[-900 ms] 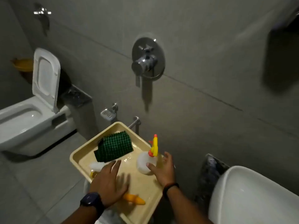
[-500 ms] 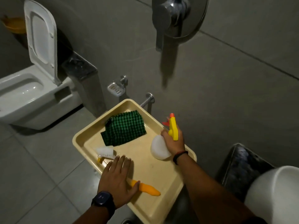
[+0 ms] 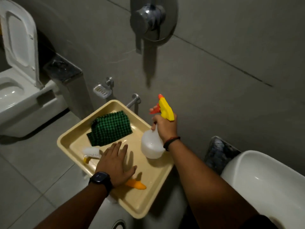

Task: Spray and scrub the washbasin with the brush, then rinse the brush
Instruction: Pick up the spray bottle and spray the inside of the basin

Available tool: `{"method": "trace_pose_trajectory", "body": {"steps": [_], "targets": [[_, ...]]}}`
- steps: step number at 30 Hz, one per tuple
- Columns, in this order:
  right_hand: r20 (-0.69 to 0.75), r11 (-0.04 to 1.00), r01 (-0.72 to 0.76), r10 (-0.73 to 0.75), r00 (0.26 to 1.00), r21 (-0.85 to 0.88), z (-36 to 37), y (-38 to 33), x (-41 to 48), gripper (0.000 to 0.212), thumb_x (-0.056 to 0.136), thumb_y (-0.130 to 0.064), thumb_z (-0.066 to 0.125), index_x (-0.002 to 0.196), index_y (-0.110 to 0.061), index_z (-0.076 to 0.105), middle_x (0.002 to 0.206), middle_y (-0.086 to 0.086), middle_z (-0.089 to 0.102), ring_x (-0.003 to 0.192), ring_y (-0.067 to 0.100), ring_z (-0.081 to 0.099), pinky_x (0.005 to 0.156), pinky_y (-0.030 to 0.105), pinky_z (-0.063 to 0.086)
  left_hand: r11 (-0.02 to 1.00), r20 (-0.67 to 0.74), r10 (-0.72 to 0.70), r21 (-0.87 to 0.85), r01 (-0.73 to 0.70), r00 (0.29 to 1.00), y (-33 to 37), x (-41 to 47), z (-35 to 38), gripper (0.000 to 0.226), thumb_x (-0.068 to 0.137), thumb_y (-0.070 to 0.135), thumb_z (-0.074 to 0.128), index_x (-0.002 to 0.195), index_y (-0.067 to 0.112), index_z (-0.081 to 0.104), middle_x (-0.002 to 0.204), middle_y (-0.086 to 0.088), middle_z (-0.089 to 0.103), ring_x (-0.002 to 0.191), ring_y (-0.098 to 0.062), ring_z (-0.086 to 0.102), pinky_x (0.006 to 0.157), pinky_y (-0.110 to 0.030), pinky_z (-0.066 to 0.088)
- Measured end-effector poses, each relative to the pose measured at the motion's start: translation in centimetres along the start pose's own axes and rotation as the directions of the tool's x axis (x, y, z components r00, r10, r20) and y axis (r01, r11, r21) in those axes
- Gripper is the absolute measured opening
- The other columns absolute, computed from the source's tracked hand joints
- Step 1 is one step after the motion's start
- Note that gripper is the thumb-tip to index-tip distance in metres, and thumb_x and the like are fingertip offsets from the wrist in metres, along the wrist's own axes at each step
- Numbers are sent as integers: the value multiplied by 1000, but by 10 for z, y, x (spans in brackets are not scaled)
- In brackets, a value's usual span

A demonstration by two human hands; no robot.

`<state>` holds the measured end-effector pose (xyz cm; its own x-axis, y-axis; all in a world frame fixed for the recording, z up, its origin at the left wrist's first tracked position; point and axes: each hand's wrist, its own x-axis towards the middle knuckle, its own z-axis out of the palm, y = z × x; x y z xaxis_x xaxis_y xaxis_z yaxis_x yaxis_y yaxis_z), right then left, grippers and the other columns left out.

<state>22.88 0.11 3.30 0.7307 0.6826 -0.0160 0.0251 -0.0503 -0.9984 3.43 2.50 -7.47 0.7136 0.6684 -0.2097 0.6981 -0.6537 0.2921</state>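
Brush under flat left hand

Dim, grainy view; the wall valve is motion-blurred and casts a long shadow downward.

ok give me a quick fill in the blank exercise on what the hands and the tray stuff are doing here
1. The right hand grips the neck of the ____ bottle.
2. The left hand lies flat over the brush, which has an ____ handle.
3. The folded cloth on the tray is checked black and ____.
4. The washbasin sits to the ____ of the tray.

Missing words: spray; orange; green; right
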Motion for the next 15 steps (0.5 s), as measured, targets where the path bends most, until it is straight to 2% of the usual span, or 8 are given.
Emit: {"method": "trace_pose_trajectory", "body": {"steps": [4,8,11,15], "targets": [[-7,997,68,-67,998,40,-41,-76,-21,68,73,9,47,124,-35,57,77,2,53,69,20,54,37,24,40,980,-144,170,-83,-183,975,73,-4,-35,89,73,72,41,143,17,34,149,-15,37,134,-33,36,110,-45,32],[-118,990,108,-118,986,-87,-139,-135,-76,67,67,2,49,121,-37,58,73,0,56,65,21,57,38,25,41,898,-224,372,-157,-410,901,177,-33,-51,82,75,60,54,143,20,33,146,-13,41,130,-32,41,108,-43,36],[-254,977,23,-78,964,-213,-223,-147,-132,62,71,1,48,118,-37,61,64,-2,55,59,25,57,35,23,39,850,-216,471,-149,-505,856,252,-66,-42,86,75,62,52,145,18,30,150,-16,35,136,-33,34,111,-43,27],[-358,913,-234,107,928,-335,-323,-135,-223,41,78,-10,48,97,-43,64,65,12,59,51,29,53,37,28,39,878,-84,470,-62,-475,879,319,-108,-7,95,74,73,38,149,21,15,158,-12,16,144,-30,16,116,-45,13]]}}
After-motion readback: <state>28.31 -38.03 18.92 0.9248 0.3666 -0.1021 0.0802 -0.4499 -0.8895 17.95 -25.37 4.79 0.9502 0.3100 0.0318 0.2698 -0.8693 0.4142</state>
